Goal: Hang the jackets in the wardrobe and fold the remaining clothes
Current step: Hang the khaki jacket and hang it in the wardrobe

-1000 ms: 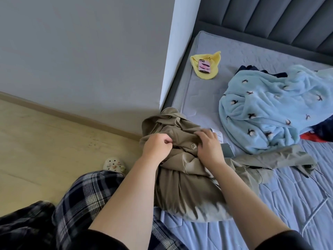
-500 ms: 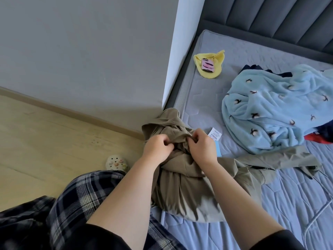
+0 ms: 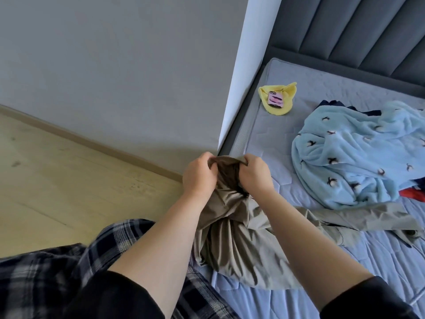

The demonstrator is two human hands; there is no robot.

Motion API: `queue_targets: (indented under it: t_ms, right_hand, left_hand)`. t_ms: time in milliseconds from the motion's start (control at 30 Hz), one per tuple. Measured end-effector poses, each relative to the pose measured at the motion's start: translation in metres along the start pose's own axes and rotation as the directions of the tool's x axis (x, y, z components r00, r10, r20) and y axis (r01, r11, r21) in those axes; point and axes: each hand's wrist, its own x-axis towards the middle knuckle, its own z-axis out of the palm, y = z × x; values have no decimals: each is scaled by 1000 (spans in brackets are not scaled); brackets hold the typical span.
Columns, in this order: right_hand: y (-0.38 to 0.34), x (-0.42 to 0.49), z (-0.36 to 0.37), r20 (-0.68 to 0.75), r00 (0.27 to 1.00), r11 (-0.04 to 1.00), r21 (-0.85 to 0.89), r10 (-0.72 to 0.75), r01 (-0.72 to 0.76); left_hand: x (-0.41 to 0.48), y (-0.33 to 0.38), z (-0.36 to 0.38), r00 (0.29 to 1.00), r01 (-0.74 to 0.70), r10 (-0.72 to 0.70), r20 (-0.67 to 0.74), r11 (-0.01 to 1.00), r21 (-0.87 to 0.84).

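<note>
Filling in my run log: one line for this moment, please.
step: lifting jacket | left hand: grips khaki jacket edge | right hand: grips same edge | jacket: partly on bed

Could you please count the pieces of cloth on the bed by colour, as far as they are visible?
Khaki: 1, the khaki jacket, gripped by the left hand and the right hand
Light blue: 1, the fleece blanket
Yellow: 1, the yellow cloth under a phone
Dark navy: 1, partly hidden
Red: 1, partly hidden
Total: 5
</note>
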Motion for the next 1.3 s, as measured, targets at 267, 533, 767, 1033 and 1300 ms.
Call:
queue_targets:
  t_ms: [267,533,767,1033,1300]
  right_hand:
    - [-116,26,-26,-120,966,966,89,-231,242]
    - [-241,29,-83,-254,752,794,-197,-608,576]
    - [-355,23,-173,-572,586,774,-144,-574,617]
    - [-390,16,-213,-326,817,880,-180,-476,440]
    - [-383,20,-205,-394,799,883,-77,-454,463]
  left_hand:
    - [52,34,-107,997,-74,63,41,930,360]
    - [94,95,-263,909,126,162,-383,770,625]
    - [97,198,-368,688,104,425,-588,744,660]
    - [81,215,-410,761,104,513,-397,507,856]
    - [82,209,-436,813,349,133,-567,669,657]
